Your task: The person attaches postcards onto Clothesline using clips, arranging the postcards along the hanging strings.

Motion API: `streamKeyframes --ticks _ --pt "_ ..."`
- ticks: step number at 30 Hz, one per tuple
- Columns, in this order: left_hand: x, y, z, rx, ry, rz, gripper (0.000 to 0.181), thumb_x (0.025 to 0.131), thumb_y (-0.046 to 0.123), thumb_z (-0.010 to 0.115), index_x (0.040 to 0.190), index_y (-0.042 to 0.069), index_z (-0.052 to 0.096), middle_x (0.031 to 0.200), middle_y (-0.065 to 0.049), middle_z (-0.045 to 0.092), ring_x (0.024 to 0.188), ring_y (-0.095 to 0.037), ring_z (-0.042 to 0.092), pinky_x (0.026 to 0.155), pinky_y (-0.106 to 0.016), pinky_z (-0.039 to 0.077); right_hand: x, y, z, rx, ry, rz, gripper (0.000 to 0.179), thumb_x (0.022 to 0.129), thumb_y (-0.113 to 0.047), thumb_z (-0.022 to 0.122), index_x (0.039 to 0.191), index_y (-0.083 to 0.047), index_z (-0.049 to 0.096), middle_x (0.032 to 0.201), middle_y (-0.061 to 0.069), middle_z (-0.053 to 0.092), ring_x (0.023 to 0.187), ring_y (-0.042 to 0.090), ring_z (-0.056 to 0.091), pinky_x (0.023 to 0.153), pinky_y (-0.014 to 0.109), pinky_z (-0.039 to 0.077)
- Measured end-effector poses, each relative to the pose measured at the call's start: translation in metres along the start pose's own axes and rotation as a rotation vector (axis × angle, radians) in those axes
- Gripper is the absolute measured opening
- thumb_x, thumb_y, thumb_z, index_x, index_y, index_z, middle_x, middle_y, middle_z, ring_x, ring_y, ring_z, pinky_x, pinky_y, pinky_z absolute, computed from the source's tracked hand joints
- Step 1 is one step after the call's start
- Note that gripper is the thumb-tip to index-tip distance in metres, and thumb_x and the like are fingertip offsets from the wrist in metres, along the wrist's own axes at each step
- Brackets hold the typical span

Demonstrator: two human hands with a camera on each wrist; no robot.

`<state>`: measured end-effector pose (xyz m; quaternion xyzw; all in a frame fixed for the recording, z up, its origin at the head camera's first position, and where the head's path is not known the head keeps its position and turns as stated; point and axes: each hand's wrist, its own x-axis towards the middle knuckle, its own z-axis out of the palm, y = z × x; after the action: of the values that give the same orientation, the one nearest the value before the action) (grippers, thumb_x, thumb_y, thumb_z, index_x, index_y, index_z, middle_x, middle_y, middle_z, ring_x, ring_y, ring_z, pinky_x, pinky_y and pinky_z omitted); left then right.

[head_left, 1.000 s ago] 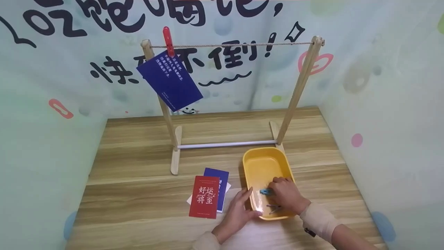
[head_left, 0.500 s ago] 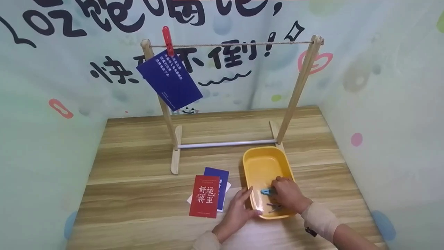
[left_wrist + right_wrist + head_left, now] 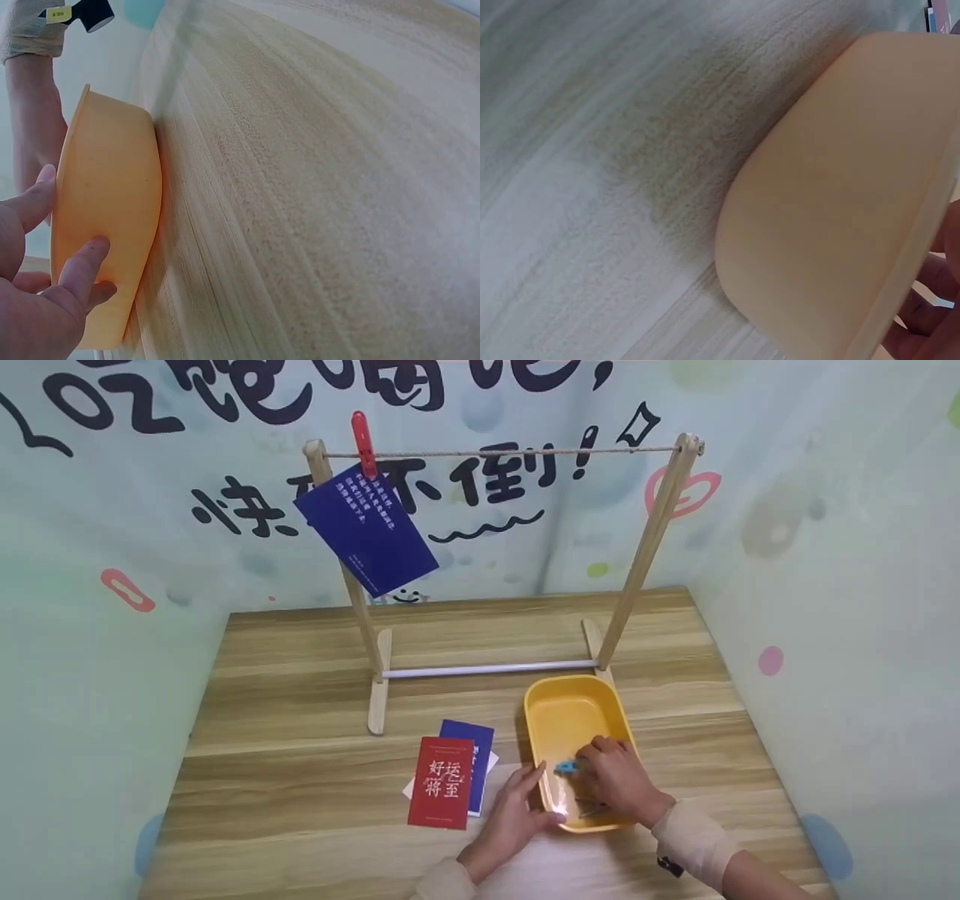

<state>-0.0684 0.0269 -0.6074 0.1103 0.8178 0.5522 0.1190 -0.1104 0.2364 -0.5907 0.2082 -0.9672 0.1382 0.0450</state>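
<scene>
In the head view my left hand (image 3: pixel 511 819) steadies the near left side of a yellow tray (image 3: pixel 566 701), fingers spread. The left wrist view has its fingertips against the tray's outer wall (image 3: pixel 112 180). My right hand (image 3: pixel 621 781) is inside the tray, pinching a blue clothespin (image 3: pixel 566 767) whose end sticks out to the left of the fingers. Below that hand lies a greyish clothespin (image 3: pixel 592 808), partly covered. In the right wrist view the tray wall (image 3: pixel 832 195) hides most of the right hand's fingers (image 3: pixel 936 276).
Left of the tray lie a red card (image 3: pixel 441 784), a blue card (image 3: pixel 480 742) and a white one beneath. Behind stands a wooden rack (image 3: pixel 646 547) with a string (image 3: pixel 517 454). A red clothespin (image 3: pixel 363 442) holds a blue card (image 3: pixel 367 536) on it.
My right hand has shifted slightly left and away from me inside the tray, the blue clothespin moving with it. The left hand stays on the tray's side.
</scene>
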Motion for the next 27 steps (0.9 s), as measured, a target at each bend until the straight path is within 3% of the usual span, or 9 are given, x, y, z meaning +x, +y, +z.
streamKeyframes --ticks 5,19,27 --pt "-0.001 0.000 -0.001 -0.019 0.004 0.013 0.087 0.074 0.025 0.086 0.148 0.003 0.045 0.150 -0.025 0.046 0.138 -0.043 0.046 0.117 -0.052 0.038 0.001 -0.002 -0.002 -0.007 0.073 -0.044 0.021 0.081 -0.012 0.082 0.096 -0.002 0.070 0.089 0.007 0.065 0.085 0.026 0.062 0.084 0.049 0.050" --pt "-0.001 0.001 0.002 -0.015 0.019 -0.003 0.086 0.074 0.022 0.087 0.148 0.003 0.046 0.149 -0.023 0.047 0.137 -0.042 0.047 0.116 -0.051 0.039 0.004 -0.009 -0.009 -0.043 0.188 -0.082 0.020 0.081 -0.012 0.082 0.096 -0.005 0.070 0.084 0.004 0.066 0.081 0.025 0.063 0.084 0.047 0.051" --pt "-0.006 -0.001 -0.001 -0.014 0.016 0.004 0.083 0.078 0.024 0.084 0.149 0.006 0.046 0.147 -0.020 0.051 0.136 -0.039 0.049 0.115 -0.051 0.041 0.009 -0.015 -0.019 -0.013 0.258 -0.115 0.021 0.078 -0.009 0.084 0.094 -0.006 0.070 0.081 0.004 0.067 0.079 0.023 0.062 0.082 0.045 0.050"
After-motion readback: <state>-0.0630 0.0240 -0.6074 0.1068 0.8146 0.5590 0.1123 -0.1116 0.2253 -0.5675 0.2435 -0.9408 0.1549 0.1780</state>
